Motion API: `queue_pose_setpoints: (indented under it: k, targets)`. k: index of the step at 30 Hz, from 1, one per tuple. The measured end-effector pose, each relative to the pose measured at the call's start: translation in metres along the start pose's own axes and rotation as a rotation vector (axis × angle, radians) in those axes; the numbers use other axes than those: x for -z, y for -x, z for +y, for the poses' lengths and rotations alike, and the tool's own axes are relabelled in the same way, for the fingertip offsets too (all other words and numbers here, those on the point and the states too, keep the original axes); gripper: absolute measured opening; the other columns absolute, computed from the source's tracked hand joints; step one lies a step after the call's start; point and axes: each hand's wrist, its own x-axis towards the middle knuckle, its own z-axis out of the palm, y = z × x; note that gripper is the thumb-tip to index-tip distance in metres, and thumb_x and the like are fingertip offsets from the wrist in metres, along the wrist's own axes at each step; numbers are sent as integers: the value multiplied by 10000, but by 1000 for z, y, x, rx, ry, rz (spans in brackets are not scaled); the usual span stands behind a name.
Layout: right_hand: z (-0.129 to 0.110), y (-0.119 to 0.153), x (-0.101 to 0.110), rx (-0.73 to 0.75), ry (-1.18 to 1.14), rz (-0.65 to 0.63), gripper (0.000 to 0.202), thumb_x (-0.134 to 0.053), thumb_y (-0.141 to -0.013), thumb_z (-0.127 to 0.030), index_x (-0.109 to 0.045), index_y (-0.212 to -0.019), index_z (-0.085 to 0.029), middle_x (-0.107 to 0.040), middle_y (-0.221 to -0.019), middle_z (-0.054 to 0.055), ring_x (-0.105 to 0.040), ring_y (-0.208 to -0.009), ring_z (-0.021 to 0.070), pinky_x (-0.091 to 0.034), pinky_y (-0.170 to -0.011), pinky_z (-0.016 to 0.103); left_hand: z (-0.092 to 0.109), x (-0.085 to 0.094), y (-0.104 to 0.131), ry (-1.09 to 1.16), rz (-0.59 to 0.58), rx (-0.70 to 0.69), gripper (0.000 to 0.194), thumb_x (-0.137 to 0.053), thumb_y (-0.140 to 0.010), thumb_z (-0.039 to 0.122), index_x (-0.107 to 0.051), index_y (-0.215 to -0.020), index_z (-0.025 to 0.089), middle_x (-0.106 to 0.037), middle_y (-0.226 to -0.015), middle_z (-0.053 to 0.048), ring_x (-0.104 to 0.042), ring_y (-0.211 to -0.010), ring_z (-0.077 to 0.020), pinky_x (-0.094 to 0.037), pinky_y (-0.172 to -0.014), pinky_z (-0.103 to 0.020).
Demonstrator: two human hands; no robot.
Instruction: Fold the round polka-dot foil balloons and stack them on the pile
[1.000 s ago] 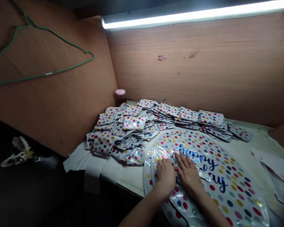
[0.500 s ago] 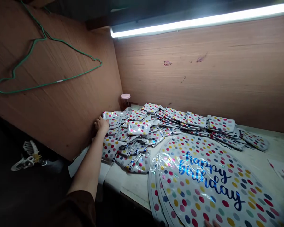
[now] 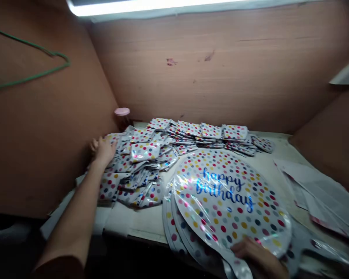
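Observation:
At the far left of the bench, my left hand (image 3: 104,151) touches the outer side of a heaped pile of folded foil balloons (image 3: 145,152), white with coloured dots. Its fingers are bent and blurred, and partly hidden beside the pile. In front of me lies a stack of flat round foil balloons; the top balloon (image 3: 221,217) reads "happy birthday" in shiny blue letters. My right hand (image 3: 258,255) is closed on the near edge of that top balloon, which is raised a little above those beneath. Its tail hangs at the near side.
More folded balloons (image 3: 211,131) stand in stacked rows along the back panel. A jar with a pink lid (image 3: 122,112) is in the back left corner. Clear plastic bags (image 3: 322,190) lie on the right. A green hanger (image 3: 46,73) hangs on the left panel.
The view has turned right and down. My right hand has come further into view and lifts the near edge of the top balloon. My left hand stays at the pile.

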Motion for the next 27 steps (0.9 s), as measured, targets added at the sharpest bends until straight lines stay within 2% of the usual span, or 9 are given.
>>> queue_pose_setpoints:
  k: [3, 5, 7, 9, 12, 15, 19, 24, 27]
  targets:
    - [-10, -20, 19, -272, -278, -7, 216, -619, -825, -408, -669, -770, -205, -666, -788, 52, -633, -769, 206, -494, -700, 297, 52, 3, 73, 234, 174, -474, 477, -421, -931, 364, -453, -1319, 89, -431, -1390, -188, -337, -1333, -317, -242, -1122, -482]
    - [-12, -30, 26, -388, -439, -76, 275, -634, -807, -449, -662, -744, -183, -639, -775, 34, -599, -737, 180, -461, -681, 279, 86, 3, 147, 453, 69, -917, 361, -486, -915, 325, -525, -1243, 179, -553, -1277, -112, -455, -1252, -260, -341, -1083, -448]
    - [-13, -34, 28, -482, -583, -105, 311, -671, -769, -474, -642, -719, -168, -612, -735, 10, -556, -672, 146, -420, -631, 255, 115, -1, 225, 603, -95, -1228, 321, -522, -905, 269, -546, -1220, 215, -610, -1194, -82, -506, -1193, -236, -422, -1016, -412]
    - [-13, -35, 26, -564, -686, -66, 348, -740, -694, -478, -594, -679, -162, -568, -650, -20, -502, -598, 114, -373, -578, 236, 135, -10, 287, 688, -283, -1337, 359, -571, -879, 328, -549, -1217, 207, -639, -1134, -83, -543, -1120, -236, -468, -953, -393]
    - [-14, -39, 27, -628, -715, -9, 408, -767, -641, -494, -507, -645, -180, -502, -556, -53, -447, -516, 97, -326, -515, 227, 148, -36, 333, 631, -436, -1176, 528, -610, -848, 367, -464, -1329, 203, -610, -1179, -118, -556, -1078, -249, -488, -913, -408]
    - [-10, -61, 44, -543, -477, 73, 347, -654, -749, -502, -508, -689, -193, -525, -610, -37, -472, -546, 116, -361, -535, 242, 145, -62, 340, 419, -346, -1038, 809, -706, -751, 470, -330, -1442, 284, -362, -1454, -155, -352, -1310, -378, -333, -1032, -569]
    - [12, -131, 89, -466, 219, 222, 161, -508, -855, -311, -557, -751, -199, -604, -773, 2, -527, -723, 148, -395, -673, 262, 141, -74, 328, 276, -217, -1111, 946, -586, -661, 760, -272, -1462, 367, -78, -1575, -92, -18, -1402, -463, 6, -1067, -681]
    - [51, -232, 127, -569, 451, 324, 129, -513, -833, -229, -588, -737, -185, -622, -897, 72, -469, -1012, 273, -332, -856, 416, 180, -66, 281, 222, -329, -1149, 761, -385, -850, 690, -178, -1491, 335, -72, -1580, -68, -35, -1429, -382, -22, -1109, -621]
    - [54, -258, 130, -570, 517, 363, 128, -519, -838, -230, -625, -878, -169, -587, -1070, 144, -423, -1103, 339, -320, -876, 503, 215, -80, 246, 156, -489, -1164, 738, -424, -859, 652, -227, -1484, 314, -140, -1569, -72, -65, -1428, -380, -65, -1118, -615]
